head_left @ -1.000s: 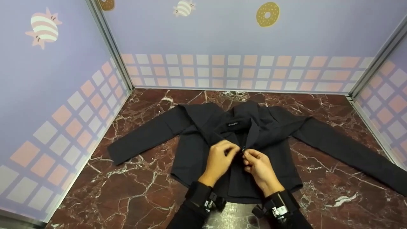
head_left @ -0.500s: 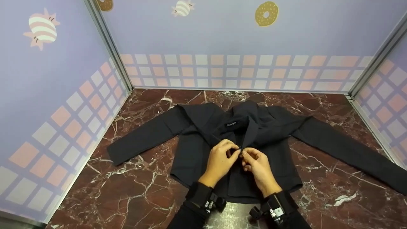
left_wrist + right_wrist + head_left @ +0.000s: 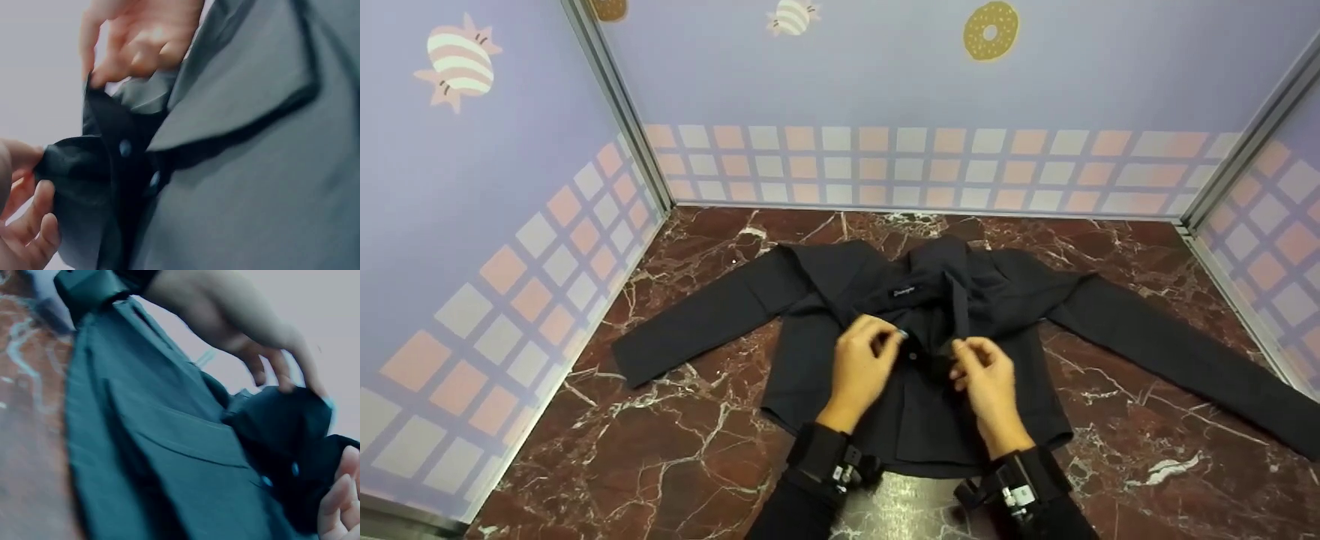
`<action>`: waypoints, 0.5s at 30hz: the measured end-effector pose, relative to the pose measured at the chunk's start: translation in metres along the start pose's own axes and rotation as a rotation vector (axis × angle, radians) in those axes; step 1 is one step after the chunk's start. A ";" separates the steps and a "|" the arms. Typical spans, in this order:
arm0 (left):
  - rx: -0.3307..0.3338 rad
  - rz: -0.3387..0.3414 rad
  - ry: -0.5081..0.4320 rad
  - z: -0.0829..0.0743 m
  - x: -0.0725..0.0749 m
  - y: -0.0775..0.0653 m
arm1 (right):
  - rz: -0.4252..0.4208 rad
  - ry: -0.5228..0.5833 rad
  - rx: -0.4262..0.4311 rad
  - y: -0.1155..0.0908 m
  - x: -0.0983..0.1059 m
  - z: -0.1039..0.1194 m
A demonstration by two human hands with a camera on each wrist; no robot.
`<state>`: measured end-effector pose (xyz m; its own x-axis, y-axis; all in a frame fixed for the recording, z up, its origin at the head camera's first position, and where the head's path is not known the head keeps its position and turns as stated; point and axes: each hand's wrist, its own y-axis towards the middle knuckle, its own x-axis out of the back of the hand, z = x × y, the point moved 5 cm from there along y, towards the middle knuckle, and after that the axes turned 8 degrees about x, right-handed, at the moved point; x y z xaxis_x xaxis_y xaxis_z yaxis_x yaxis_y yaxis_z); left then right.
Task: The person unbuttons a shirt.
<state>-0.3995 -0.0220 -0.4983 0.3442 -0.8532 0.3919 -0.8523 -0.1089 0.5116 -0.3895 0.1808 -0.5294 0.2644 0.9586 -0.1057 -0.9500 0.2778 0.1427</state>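
Observation:
A dark long-sleeved button-up shirt [image 3: 806, 367] lies front side up with its sleeves spread to both sides. My left hand [image 3: 861, 364] pinches one front edge of it, and a small bluish glint shows at the fingertips. A short way to the right, my right hand [image 3: 988, 379] pinches the opposite front edge below the collar [image 3: 960, 304]. Between the hands the front gapes, with a small button [image 3: 913, 356] showing on dark cloth. Up close in the left wrist view, two buttons [image 3: 125, 148] sit near the lifted edges. A neck label [image 3: 904, 291] faces up.
Under the shirt is a reddish-brown marbled tabletop [image 3: 660, 450]. Lilac panels with pink and white squares enclose it at the back [image 3: 840, 90], left [image 3: 510, 225] and right. Each wrist wears a black strap with a camera mount [image 3: 1020, 487].
Both hands were together at the front edges below the collar. They have now drawn apart, left hand leftward and right hand rightward, spreading the front and exposing a button.

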 end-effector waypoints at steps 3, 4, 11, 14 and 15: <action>0.086 -0.074 0.030 0.008 0.012 0.005 | -0.082 0.053 -0.008 0.006 0.010 0.002; 0.110 -0.085 0.045 0.010 0.015 0.006 | -0.097 0.069 -0.012 0.007 0.012 0.002; 0.089 -0.069 0.142 0.007 0.016 0.004 | -0.073 0.104 -0.020 0.008 0.012 0.003; -0.025 -0.072 0.152 -0.001 0.014 0.001 | -0.065 0.119 -0.007 0.007 0.011 0.004; -0.080 -0.050 0.150 -0.004 0.012 0.000 | -0.061 0.127 -0.004 0.006 0.011 0.004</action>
<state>-0.3935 -0.0307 -0.4905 0.4454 -0.7611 0.4715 -0.8007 -0.1029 0.5902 -0.3917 0.1931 -0.5255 0.2987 0.9242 -0.2381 -0.9335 0.3348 0.1283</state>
